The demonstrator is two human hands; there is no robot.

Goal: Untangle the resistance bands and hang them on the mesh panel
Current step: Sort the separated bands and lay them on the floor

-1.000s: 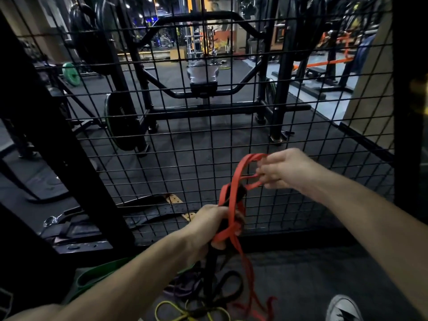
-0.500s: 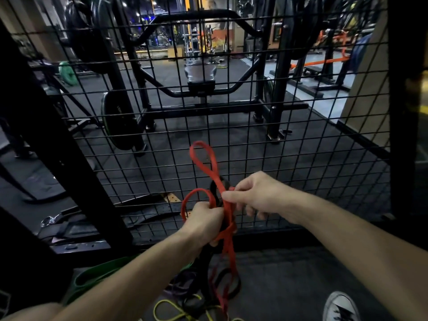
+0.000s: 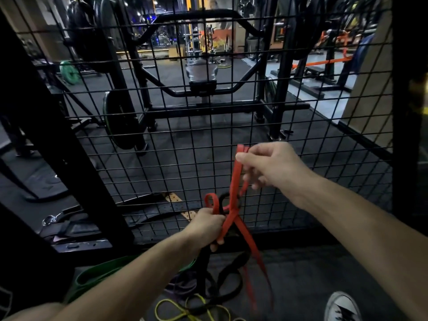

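**Operator:** Right hand point(image 3: 271, 164) first: it is up in front of the mesh panel point(image 3: 162, 140), thumb and fingers pinched on the top end of the red band point(image 3: 235, 181), which is pulled into a taut doubled strip running down and to the left.

**Partner:** And the other hand?

**Operator:** I see my left hand point(image 3: 207, 225) lower and nearer, fist wrapped round the knot where the red band crosses a black band point(image 3: 229, 272). A small red loop sticks up out of the far side of that fist, with a black loop just beside it.

**Partner:** Where does the rest of the tangle sit?

**Operator:** It hangs below the left hand. Two red tails drop down to the right toward the near floor, blurred at the ends. The black band droops in a loop under the fist. On the floor at the near edge I can make out a yellow band point(image 3: 183, 311), a purple band point(image 3: 183, 284) just to the far side of it, and a wide green band point(image 3: 108, 272) to the left, partly behind my left forearm.

**Partner:** Is anything on the panel?

**Operator:** I cannot tell whether the red band touches the wire; the top end is close to it, near my right fingertips. At the near right corner is a grey and white shoe point(image 3: 342, 308). Through the mesh, far off, stands a black rack with weight plates point(image 3: 120, 121).
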